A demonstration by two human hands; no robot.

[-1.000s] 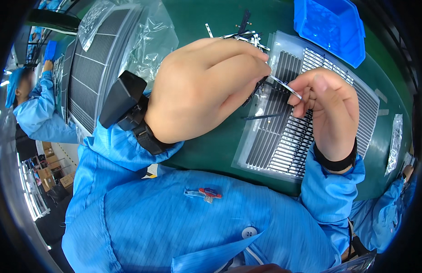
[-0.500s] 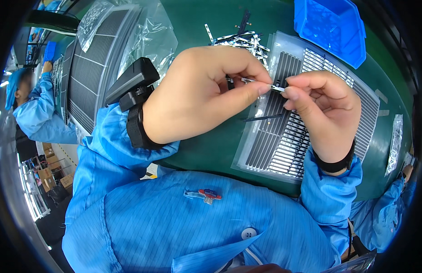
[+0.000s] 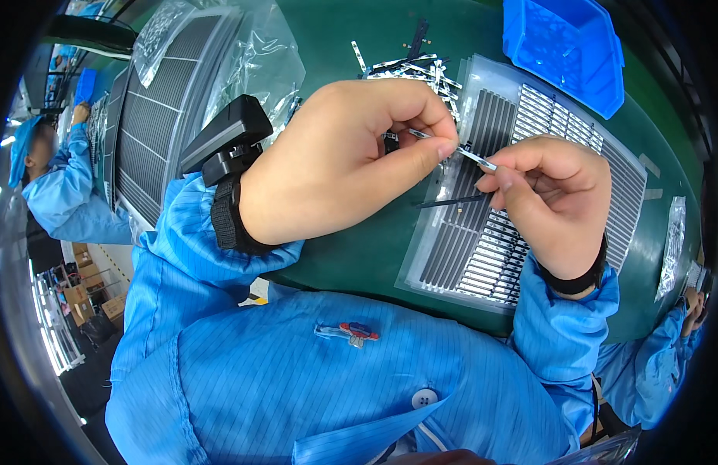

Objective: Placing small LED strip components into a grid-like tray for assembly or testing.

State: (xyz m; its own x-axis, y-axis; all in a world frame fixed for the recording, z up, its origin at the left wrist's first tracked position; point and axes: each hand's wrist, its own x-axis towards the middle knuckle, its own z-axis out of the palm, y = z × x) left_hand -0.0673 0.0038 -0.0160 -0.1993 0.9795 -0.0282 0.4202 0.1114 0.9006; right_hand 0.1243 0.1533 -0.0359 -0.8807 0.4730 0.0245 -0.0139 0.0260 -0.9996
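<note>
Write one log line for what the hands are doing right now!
left hand: pinches thin metal strip | right hand: pinches strip's other end | below: slotted tray on green table

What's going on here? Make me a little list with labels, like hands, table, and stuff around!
left hand: pinches one end of a thin silvery strip between thumb and fingers
right hand: pinches the other end of the same strip
under the hands: a clear tray with rows of thin strips, on a green table
behind the hands: a loose pile of strips
far right: a blue bin
left side: trays wrapped in clear plastic
left wrist: a black device on a strap
clothing: blue coat sleeves
</note>
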